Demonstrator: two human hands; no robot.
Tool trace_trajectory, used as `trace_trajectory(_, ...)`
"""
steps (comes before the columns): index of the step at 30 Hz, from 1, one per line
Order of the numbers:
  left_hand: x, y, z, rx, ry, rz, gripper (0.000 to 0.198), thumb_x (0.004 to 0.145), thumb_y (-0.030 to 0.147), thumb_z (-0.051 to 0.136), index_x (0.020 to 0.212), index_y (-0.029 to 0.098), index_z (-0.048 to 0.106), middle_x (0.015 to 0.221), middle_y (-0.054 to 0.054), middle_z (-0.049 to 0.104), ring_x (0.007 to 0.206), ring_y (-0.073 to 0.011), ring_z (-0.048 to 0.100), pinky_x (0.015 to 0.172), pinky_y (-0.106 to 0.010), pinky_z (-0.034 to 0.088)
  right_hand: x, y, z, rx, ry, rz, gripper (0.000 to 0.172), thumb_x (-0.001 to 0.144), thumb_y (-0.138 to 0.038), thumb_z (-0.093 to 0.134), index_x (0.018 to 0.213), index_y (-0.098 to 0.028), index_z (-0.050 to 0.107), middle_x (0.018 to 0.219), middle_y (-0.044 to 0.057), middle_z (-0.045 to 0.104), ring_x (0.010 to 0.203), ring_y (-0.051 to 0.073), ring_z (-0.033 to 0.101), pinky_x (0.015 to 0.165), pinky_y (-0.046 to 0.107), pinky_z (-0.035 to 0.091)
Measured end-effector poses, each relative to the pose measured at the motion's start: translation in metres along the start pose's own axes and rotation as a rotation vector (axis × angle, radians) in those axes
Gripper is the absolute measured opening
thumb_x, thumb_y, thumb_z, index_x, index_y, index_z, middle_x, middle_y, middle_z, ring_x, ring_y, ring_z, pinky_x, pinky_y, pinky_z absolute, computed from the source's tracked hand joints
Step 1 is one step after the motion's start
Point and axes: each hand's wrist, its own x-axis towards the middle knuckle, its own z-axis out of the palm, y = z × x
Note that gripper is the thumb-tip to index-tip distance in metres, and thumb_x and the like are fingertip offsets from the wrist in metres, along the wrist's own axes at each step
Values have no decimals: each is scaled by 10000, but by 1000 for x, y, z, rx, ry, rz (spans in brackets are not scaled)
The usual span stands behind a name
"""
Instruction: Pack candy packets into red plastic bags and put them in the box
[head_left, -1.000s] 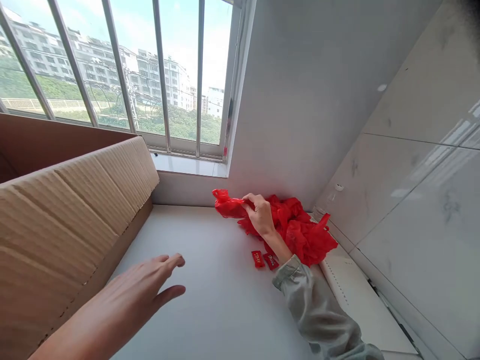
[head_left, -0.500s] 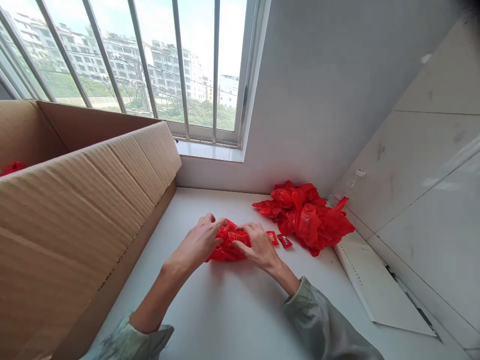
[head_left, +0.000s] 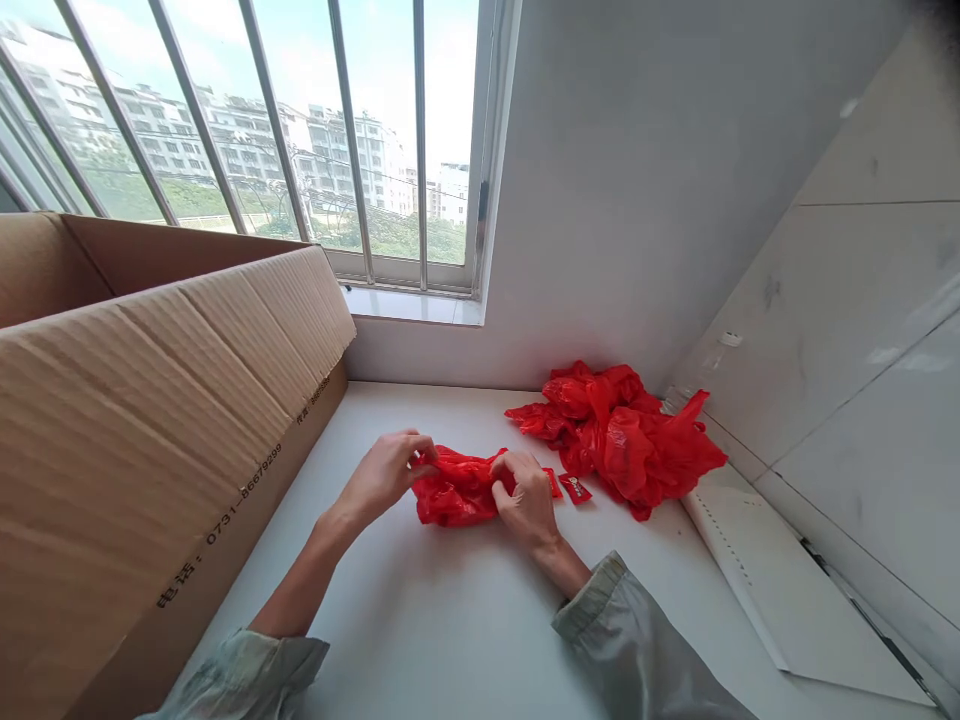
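Observation:
A crumpled red plastic bag (head_left: 459, 490) lies on the white tabletop between my hands. At its left edge, my left hand (head_left: 390, 468) pinches the thin film between thumb and fingers. My right hand (head_left: 525, 498) grips the bag's right end with curled fingers. Just beyond that hand are two small red packets; the nearer packet (head_left: 553, 482) is partly covered by my fingers, while the other packet (head_left: 576, 489) shows pale printing. What the bag contains, if anything, cannot be made out.
A heap of red plastic bags (head_left: 622, 435) sits at the back right by the wall. On the left stands a large open cardboard box (head_left: 172, 400). A white flat panel (head_left: 810, 590) lies along the right side. Behind is a barred window (head_left: 390, 180).
My hands have moved apart, and the bag between them is pulled wider and flatter. The fingers have closed on its two ends. The view has shifted slightly.

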Motion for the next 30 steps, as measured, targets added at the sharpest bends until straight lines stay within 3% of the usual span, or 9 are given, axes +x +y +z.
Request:
trace_trajectory(5,-2,-8,-8,-193,23,-70,249,957,378,513,955,152,617,1025,-59,658,966,-212,640,775,-351,544,18,10,-24,25,-98,21,165,668,-54,500,712,-208,541,706,-8,581,692,172,516,694,291,406)
trace_trajectory(8,-5,-7,-1,-206,-44,-63,217,839,312,563,1022,209,619,1034,-54,646,941,-228,636,756,-351,539,22,5,-39,71,-242,-25,301,677,-97,598,951,-216,636,826,-11,635,790,175,558,712,275,421)
trace_trajectory(11,-7,2,11,-163,-20,-10,400,701,209,571,1091,284,625,1127,-63,591,1082,-281,552,856,-402,488,20,-7,-43,101,-300,-44,385,780,-299,686,1158,-236,642,942,24,669,921,209,568,798,318,438)
trace_trajectory(14,-6,13,17,-162,35,53,188,673,220,569,835,263,654,1086,-68,602,1201,-326,443,917,-417,418,17,-18,-37,109,-216,-32,209,836,-385,660,932,-208,711,897,57,685,930,232,546,835,354,425)
trace_trajectory(16,-4,16,14,-198,67,46,46,692,283,596,699,245,621,963,-65,632,1102,-326,493,862,-402,416,17,-21,-35,117,-151,-11,139,822,-328,652,769,-203,683,824,47,679,878,220,549,803,335,425)
trace_trajectory(20,-3,14,-2,-397,133,-79,154,725,384,633,700,231,632,834,-27,669,825,-240,591,729,-329,443,23,-19,-46,143,-22,76,100,787,-237,558,702,-203,601,728,2,646,711,165,559,719,288,426)
trace_trajectory(25,-6,15,-13,-695,246,-199,322,658,478,720,789,200,624,766,-25,684,723,-191,615,642,-264,455,29,-20,-69,159,55,162,82,740,-235,508,669,-208,540,646,-28,601,612,143,540,631,266,394)
trace_trajectory(30,-5,23,-12,-775,371,-199,418,653,548,681,837,193,557,791,-35,667,672,-185,619,602,-284,483,28,-25,-75,179,40,183,83,714,-219,487,631,-212,479,585,-49,520,562,123,484,566,248,353)
